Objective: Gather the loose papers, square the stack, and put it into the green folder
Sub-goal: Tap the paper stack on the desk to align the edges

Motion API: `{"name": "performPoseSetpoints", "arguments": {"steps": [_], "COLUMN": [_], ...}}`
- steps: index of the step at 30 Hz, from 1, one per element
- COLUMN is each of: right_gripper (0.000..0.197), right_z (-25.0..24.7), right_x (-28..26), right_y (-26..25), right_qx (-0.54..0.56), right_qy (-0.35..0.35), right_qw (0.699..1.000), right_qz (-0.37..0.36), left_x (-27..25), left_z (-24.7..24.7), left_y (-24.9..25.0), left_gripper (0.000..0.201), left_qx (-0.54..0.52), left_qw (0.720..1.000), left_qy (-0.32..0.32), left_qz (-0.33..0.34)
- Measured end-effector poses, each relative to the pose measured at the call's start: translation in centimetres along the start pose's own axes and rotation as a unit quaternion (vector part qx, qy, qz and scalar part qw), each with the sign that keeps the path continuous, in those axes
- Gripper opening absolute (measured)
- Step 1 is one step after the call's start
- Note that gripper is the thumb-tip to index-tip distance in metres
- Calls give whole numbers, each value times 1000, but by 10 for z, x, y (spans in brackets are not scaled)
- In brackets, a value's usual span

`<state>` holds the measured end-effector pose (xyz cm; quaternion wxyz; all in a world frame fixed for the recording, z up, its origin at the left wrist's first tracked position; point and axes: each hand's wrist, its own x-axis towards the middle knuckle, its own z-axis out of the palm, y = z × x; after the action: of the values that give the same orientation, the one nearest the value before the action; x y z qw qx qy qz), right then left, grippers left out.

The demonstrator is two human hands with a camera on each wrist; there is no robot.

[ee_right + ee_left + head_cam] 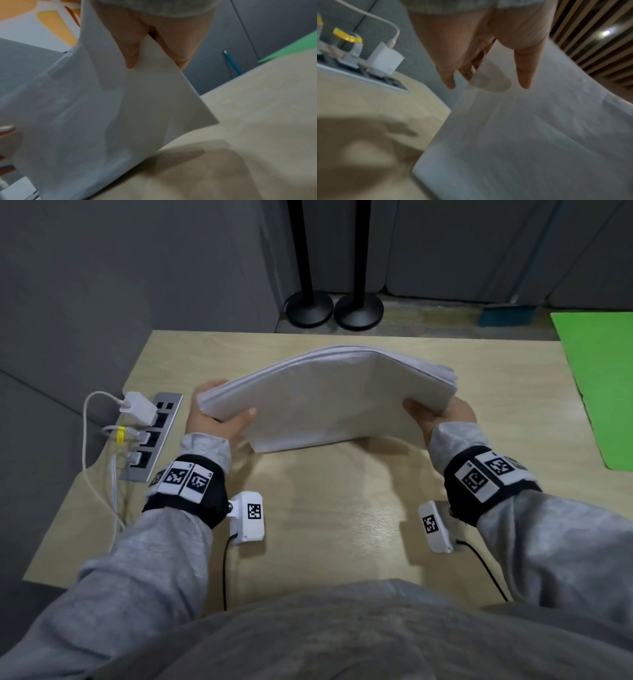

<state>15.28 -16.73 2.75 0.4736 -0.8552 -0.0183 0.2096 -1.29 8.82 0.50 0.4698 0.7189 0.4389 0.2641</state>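
Observation:
A thick stack of white papers is lifted above the wooden table, bowed upward in the middle. My left hand grips its left end, thumb on the near face and fingers behind. My right hand grips the right end the same way. In the left wrist view the paper stack fills the lower right under my left hand. The right wrist view shows the sheets pinched by my right hand. The green folder lies flat at the table's right edge; the folder shows as a green corner.
A metal power strip with a white charger and cables sits at the table's left edge. Two black stand bases are on the floor beyond the far edge. A teal broom head lies near the wall.

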Motion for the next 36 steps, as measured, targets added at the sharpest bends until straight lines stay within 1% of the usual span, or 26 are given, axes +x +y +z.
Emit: {"name": "performPoseSetpoints", "arguments": {"steps": [2, 3, 4, 5, 6, 7, 8, 9, 10, 11, 13, 14, 15, 17, 18, 20, 21, 24, 26, 27, 28, 29, 30, 32, 34, 36], "right_gripper": [40, 36, 32, 30, 27, 24, 21, 18, 16, 18, 25, 27, 26, 13, 8, 15, 18, 24, 34, 40, 44, 47, 46, 35, 25, 21], "right_z": [-4, -5, -5, -4, -3, -1, -1, 2, 4, 6, 8, 8, 6, 1, -2, -5, -6, -11, -11, -9, -8, -7, -6, -3, -1, -1], "right_x": [-4, -6, -6, -9, -10, -12, -13, -14, -16, -19, -22, -23, -26, -28, -29, -24, -21, -15, -13, -13, -13, -13, -13, -14, -18, -22], "right_y": [-8, -12, -16, -22, -28, -34, -37, -43, -47, -52, -57, -58, -59, -58, -58, -55, -54, -48, -46, -46, -47, -47, -49, -52, -56, -60], "right_qx": [-17, -24, -26, -28, -33, -40, -49, -61, -82, -104, -118, -111, -102, -88, -84, -75, -59, 14, 93, 158, 227, 270, 280, 235, 228, 249], "right_qy": [27, 38, 40, 46, 50, 56, 56, 56, 50, 44, 33, 34, 38, 53, 65, 86, 93, 98, 97, 83, 56, 22, -13, -57, -55, -34], "right_qw": [999, 998, 996, 993, 990, 986, 981, 975, 969, 959, 933, 925, 923, 929, 931, 936, 943, 963, 964, 959, 951, 943, 942, 953, 956, 948], "right_qz": [-31, -54, -79, -105, -129, -152, -178, -205, -229, -260, -338, -362, -369, -356, -349, -334, -315, -252, -230, -218, -204, -191, -187, -183, -176, -193], "left_x": [-1, -3, -4, -8, -11, -15, -20, -24, -29, -34, -40, -41, -42, -43, -43, -43, -41, -31, -24, -21, -20, -20, -21, -24, -28, -30], "left_z": [-11, -15, -17, -17, -16, -12, -7, -2, 3, 8, 12, 12, 12, 10, 8, 4, 2, -7, -15, -17, -19, -19, -18, -13, -7, -1], "left_y": [14, 25, 32, 45, 56, 68, 80, 90, 100, 107, 116, 118, 119, 119, 119, 119, 118, 112, 105, 102, 99, 97, 95, 92, 90, 87], "left_gripper": [87, 93, 94, 93, 90, 86, 83, 79, 76, 71, 51, 38, 28, 18, 17, 16, 16, 15, 16, 17, 18, 23, 27, 31, 33, 34], "left_qx": [-22, -4, 36, 105, 191, 279, 339, 364, 367, 358, 316, 286, 259, 220, 205, 171, 149, 65, 30, 17, -1, -30, -71, -132, -148, -159], "left_qw": [997, 995, 989, 975, 950, 916, 885, 865, 854, 852, 860, 868, 877, 893, 900, 919, 930, 957, 964, 967, 969, 971, 971, 968, 967, 967], "left_qy": [-9, -1, 4, 0, -12, -24, -37, -53, -68, -83, -106, -107, -105, -94, -85, -72, -71, -96, -105, -101, -97, -98, -106, -127, -123, -111], "left_qz": [70, 103, 146, 198, 246, 286, 319, 342, 362, 373, 386, 391, 389, 381, 376, 347, 327, 265, 243, 235, 228, 218, 204, 172, 166, 167]}}
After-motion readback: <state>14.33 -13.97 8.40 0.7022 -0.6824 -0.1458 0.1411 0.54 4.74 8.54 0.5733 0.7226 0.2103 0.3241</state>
